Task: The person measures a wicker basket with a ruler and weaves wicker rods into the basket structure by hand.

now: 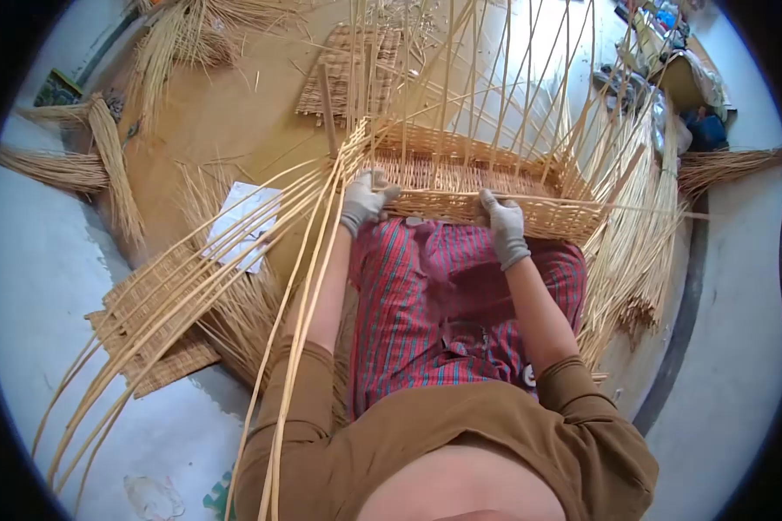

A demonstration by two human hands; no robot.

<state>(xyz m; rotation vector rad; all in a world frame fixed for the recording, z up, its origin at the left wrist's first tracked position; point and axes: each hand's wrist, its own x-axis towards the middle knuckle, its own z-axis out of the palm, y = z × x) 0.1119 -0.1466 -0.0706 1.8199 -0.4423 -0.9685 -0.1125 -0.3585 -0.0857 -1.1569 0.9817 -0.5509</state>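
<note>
A rectangular wicker basket (443, 207), partly woven, rests on my lap over a striped cloth (391, 295). My left hand (367, 201), in a grey glove, grips the near wall close to its left corner. Farther right along that same wall, my gloved right hand (505, 227) has its thumb up at the rim and its other fingers against the outer side. A long thin rod (652, 211) runs along the rim and sticks out to the right. Tall upright stakes (478, 78) rise from the far wall. Several loose rods (235, 260) fan out from the left corner, past my left arm.
Bundles of rods (639, 234) lie at the right, with more straw-coloured bundles (178, 52) at the back left. Flat woven panels (178, 360) and a white paper sheet (243, 226) are on the left. Another woven panel (343, 74) lies beyond the basket.
</note>
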